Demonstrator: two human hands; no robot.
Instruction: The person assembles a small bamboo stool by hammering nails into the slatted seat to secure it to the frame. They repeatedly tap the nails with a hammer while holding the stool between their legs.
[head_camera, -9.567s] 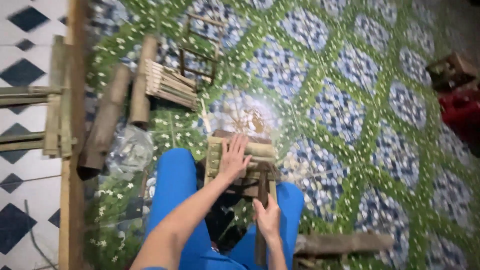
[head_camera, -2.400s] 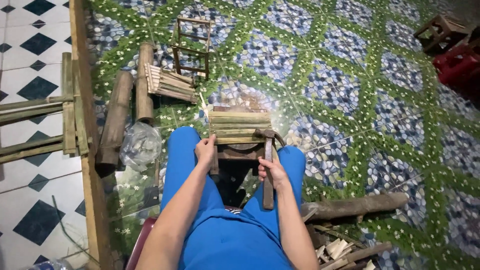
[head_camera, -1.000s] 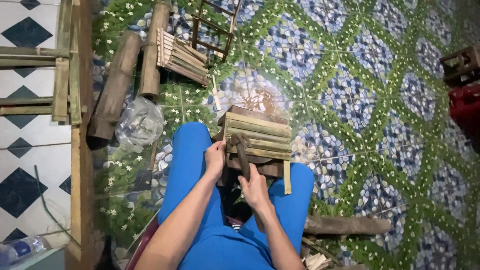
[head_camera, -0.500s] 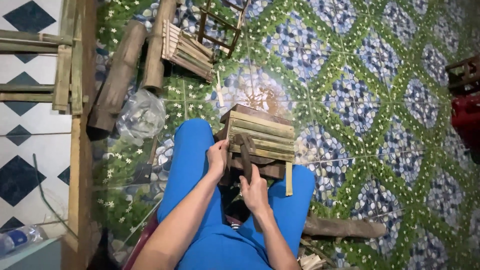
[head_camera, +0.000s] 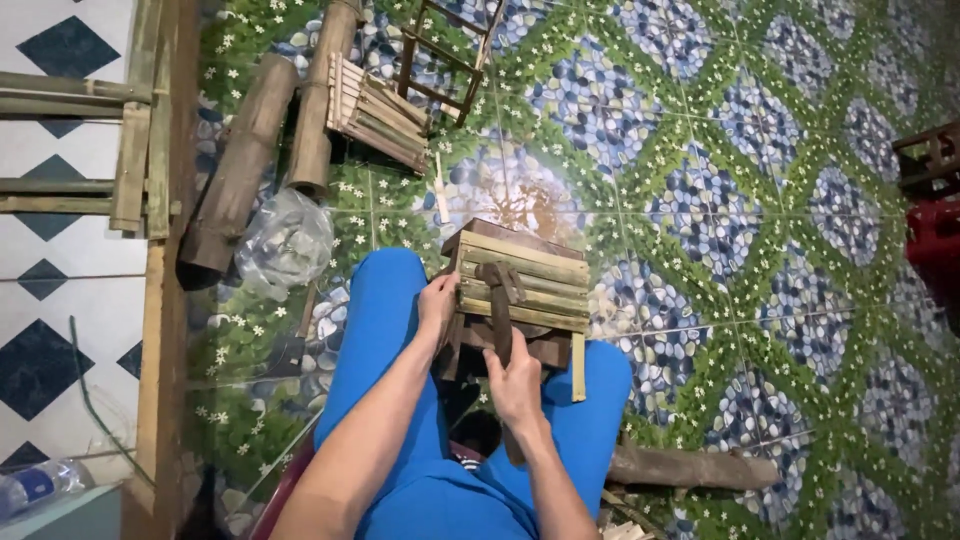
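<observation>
A small bamboo-slat stool (head_camera: 548, 273) rests between my knees, which are in blue trousers. My left hand (head_camera: 436, 303) grips the stool's left edge. My right hand (head_camera: 517, 381) is wrapped around the handle of a hammer (head_camera: 497, 300) whose head lies on top of the slats. A loose bamboo stick (head_camera: 577, 366) stands against the stool's right side.
Thick bamboo logs (head_camera: 240, 170) lie at the upper left beside a bundle of slats (head_camera: 378, 112), a small wooden frame (head_camera: 445, 55) and a clear plastic bag (head_camera: 285, 245). Another log (head_camera: 690, 466) lies by my right leg. A red crate (head_camera: 935, 240) sits at the right edge.
Over the last second the view shifted slightly; both hands stay on the stool and hammer, the hammer head still resting on the slats.
</observation>
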